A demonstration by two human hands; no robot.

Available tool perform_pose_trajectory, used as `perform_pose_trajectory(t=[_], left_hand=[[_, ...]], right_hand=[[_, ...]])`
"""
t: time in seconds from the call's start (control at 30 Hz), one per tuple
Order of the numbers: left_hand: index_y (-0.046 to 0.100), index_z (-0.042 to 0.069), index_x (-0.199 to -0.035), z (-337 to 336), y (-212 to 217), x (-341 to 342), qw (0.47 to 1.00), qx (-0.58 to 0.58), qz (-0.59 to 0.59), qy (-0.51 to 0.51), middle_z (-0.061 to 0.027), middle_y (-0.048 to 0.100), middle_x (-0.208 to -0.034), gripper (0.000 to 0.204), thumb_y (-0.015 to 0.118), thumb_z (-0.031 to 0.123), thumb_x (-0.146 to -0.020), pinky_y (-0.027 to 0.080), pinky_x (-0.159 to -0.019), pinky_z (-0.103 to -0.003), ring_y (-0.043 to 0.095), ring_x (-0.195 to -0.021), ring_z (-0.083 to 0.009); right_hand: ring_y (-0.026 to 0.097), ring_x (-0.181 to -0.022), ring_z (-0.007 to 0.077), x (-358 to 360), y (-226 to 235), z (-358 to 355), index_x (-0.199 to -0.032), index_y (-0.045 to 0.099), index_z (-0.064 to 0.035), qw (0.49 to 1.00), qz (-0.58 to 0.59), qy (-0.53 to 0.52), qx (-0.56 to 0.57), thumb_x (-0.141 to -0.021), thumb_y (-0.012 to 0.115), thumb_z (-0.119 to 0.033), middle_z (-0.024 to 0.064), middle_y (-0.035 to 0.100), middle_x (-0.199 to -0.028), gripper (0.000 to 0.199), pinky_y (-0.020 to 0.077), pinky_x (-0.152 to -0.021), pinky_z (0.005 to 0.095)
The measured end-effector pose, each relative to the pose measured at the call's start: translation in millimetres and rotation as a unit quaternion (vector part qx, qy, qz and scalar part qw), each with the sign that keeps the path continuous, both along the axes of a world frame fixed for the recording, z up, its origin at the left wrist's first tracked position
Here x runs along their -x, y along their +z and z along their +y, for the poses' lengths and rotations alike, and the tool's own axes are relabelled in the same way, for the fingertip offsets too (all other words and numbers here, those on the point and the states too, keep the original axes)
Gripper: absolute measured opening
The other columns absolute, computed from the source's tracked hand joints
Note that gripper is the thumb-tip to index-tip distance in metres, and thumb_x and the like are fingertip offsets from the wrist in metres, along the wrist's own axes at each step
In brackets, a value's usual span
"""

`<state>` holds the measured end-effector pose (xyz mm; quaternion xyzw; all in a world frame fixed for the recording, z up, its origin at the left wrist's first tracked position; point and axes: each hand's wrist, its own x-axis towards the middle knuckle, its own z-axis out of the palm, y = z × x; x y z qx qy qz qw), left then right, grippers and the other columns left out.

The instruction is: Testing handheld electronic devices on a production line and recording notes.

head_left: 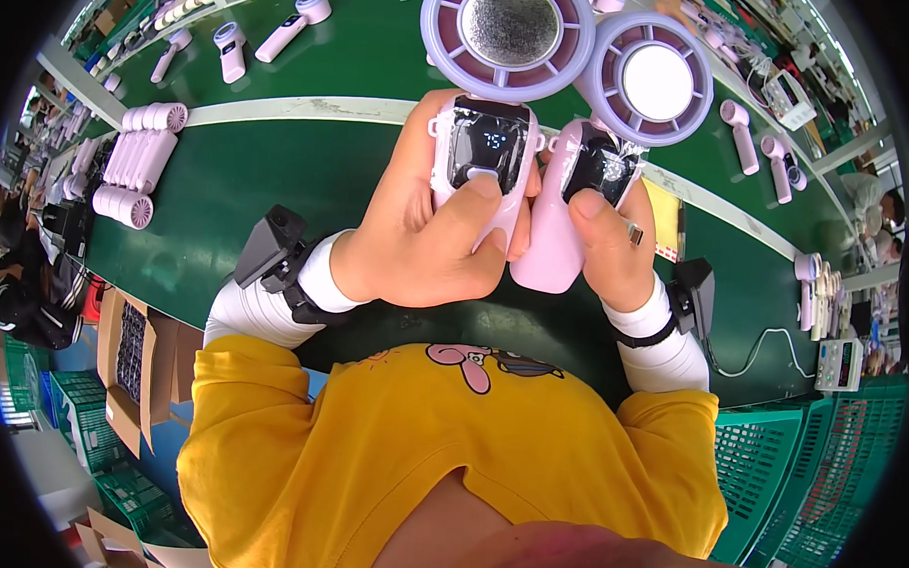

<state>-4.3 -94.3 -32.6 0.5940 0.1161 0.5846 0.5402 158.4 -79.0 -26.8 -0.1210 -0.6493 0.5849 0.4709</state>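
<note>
Holding a pale pink fan in each hand, the person keeps both side by side in the upper middle of the frame. The left-hand fan (493,107) has a smooth plastic handle, a glossy black rounded-rectangle display (484,150) with lit digits, and a round lilac head whose ribs ring a brushed, silvery disc (509,26). The left hand (406,237) has its grip clamped around this handle, thumb below the display. The right-hand fan (579,148) tilts, its tapering handle pointing down and left; shiny wrinkles cross its dark front, and a flat white disc (658,82) fills the middle of its ribbed head. The right hand (616,245) likewise has its grip closed around the handle, thumb against the front. White sleeves and black angular devices wrap both wrists, below a soft yellow shirt (440,424). Around them spreads a smooth dark green surface (237,206), with a stack of fans (143,163) at left and a flat yellow sheet (665,216) right of centre. Beyond a pale straight-edged rail (280,111), more fans lie at upper left and upper right. Latticed green plastic crates (754,460) fill the lower right; an open cardboard box (161,374) stands at lower left
</note>
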Motion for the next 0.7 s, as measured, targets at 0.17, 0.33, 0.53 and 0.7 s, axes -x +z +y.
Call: perform_pose_trajectory(t=[0.17, 0.33, 0.53, 0.7], left_hand=[[0.021, -0.002, -0.12, -0.6, 3.9, 2.0, 0.997, 0.066, -0.032, -0.03, -0.0111, 0.051, -0.092, 0.056, 0.044, -0.012, -0.07, 0.044, -0.058, -0.026, 0.052, -0.065, -0.0135], [0.024, -0.001, -0.12, 2.5, 5.5, 9.5, 0.998, 0.02, 0.051, 0.017, -0.0095, 0.052, -0.089, 0.053, 0.049, -0.007, -0.074, 0.045, -0.058, -0.026, 0.054, -0.065, -0.0149], [0.041, -0.005, -0.107, 45.2, 4.1, 62.2, 0.96, 0.27, 0.051, 0.05, -0.0116, 0.053, -0.081, 0.039, 0.056, 0.015, -0.077, 0.047, -0.055, -0.031, 0.057, -0.066, -0.0193], [0.045, -0.005, -0.098, 61.7, -54.4, 103.1, 0.872, 0.267, 0.326, 0.251, -0.0145, 0.052, -0.081, 0.032, 0.054, 0.018, -0.079, 0.047, -0.056, -0.036, 0.057, -0.067, -0.0241]], right_hand=[[0.055, -0.068, 0.0145, 1.8, -1.3, -3.5, -0.104, 0.043, 0.0009, 0.997, -0.004, -0.076, 0.011, -0.088, 0.043, -0.015, 0.0091, 0.055, -0.079, 0.023, 0.0442, -0.063, 0.0269], [0.054, -0.07, 0.0133, 3.9, 0.4, -4.1, -0.106, 0.044, 0.0011, 0.999, -0.008, -0.012, 0.038, -0.087, 0.044, -0.016, 0.0068, 0.056, -0.08, 0.025, 0.0443, -0.063, 0.0267], [0.055, -0.064, 0.0128, -11.1, -17.2, 15.0, -0.101, 0.047, 0.0, 0.952, -0.083, -0.242, 0.168, -0.082, 0.053, -0.03, 0.006, 0.055, -0.077, 0.036, 0.0439, -0.059, 0.024], [0.054, -0.064, 0.0098, -42.8, -44.8, 33.3, -0.1, 0.049, -0.0013, 0.917, -0.171, -0.241, 0.267, -0.081, 0.058, -0.027, 0.0034, 0.055, -0.079, 0.033, 0.0431, -0.058, 0.0232]])
